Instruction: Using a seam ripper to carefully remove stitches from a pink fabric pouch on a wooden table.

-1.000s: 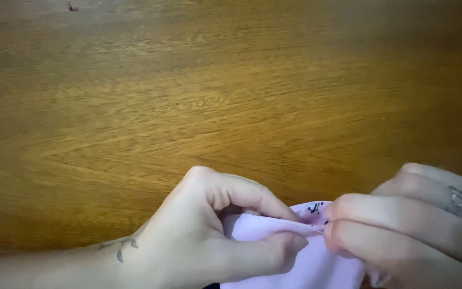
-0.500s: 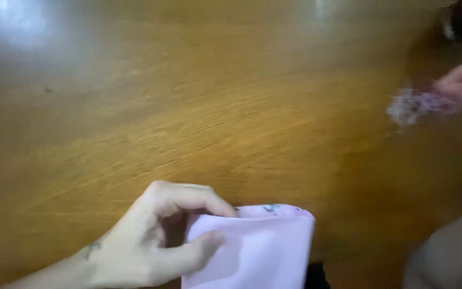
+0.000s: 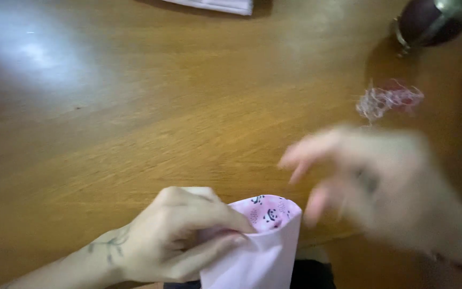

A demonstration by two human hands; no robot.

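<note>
My left hand (image 3: 175,241) pinches a piece of pale pink cloth (image 3: 260,251) at the near edge of the wooden table (image 3: 135,118); a folded-over corner of the cloth shows a small panda print. My right hand (image 3: 386,187) is blurred by motion, fingers spread and holding nothing, just right of the cloth. A small tangle of pink and white thread (image 3: 389,100) lies on the table beyond my right hand.
A dark rounded object with a metal part (image 3: 434,21) stands at the far right corner. The edge of another pale cloth (image 3: 215,5) shows at the top of the view.
My right hand let go of the thread tangle, which now lies on the table, and has swung back toward the cloth. My left hand keeps its grip on the cloth.
</note>
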